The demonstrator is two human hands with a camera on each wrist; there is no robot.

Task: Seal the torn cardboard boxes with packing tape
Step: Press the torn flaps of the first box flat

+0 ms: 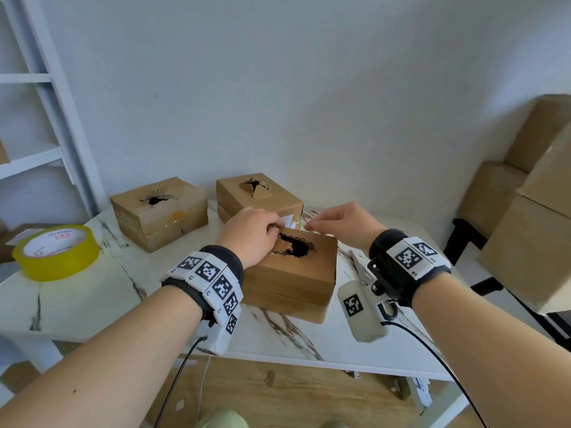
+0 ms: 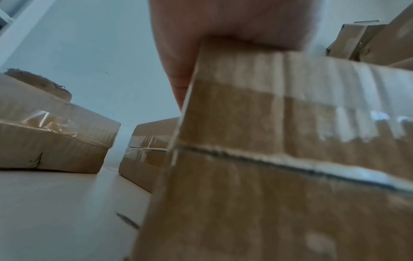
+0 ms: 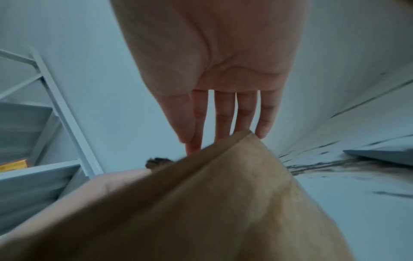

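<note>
Three torn brown boxes stand on the marble table [image 1: 92, 298]. The nearest box [image 1: 296, 273] [image 2: 279, 159] [image 3: 223, 203] has a ragged hole in its top. My left hand [image 1: 256, 230] [image 2: 223, 21] lies on its far left part, fingers curled at the torn edge of the hole. My right hand [image 1: 336, 223] [image 3: 223, 114] hovers over the far right edge with straight fingers, holding nothing. Behind stand the left torn box [image 1: 157, 211] [image 2: 55, 132] and the back torn box [image 1: 256, 196] [image 2: 147, 141]. A yellow tape roll [image 1: 57, 251] sits at the table's left end.
Large stacked cardboard boxes [image 1: 531, 196] fill the right side beyond the table. A white shelf frame [image 1: 46, 118] stands at the left wall. A flat white object [image 1: 360, 264] lies on the table right of the nearest box. The table's front edge runs close below my wrists.
</note>
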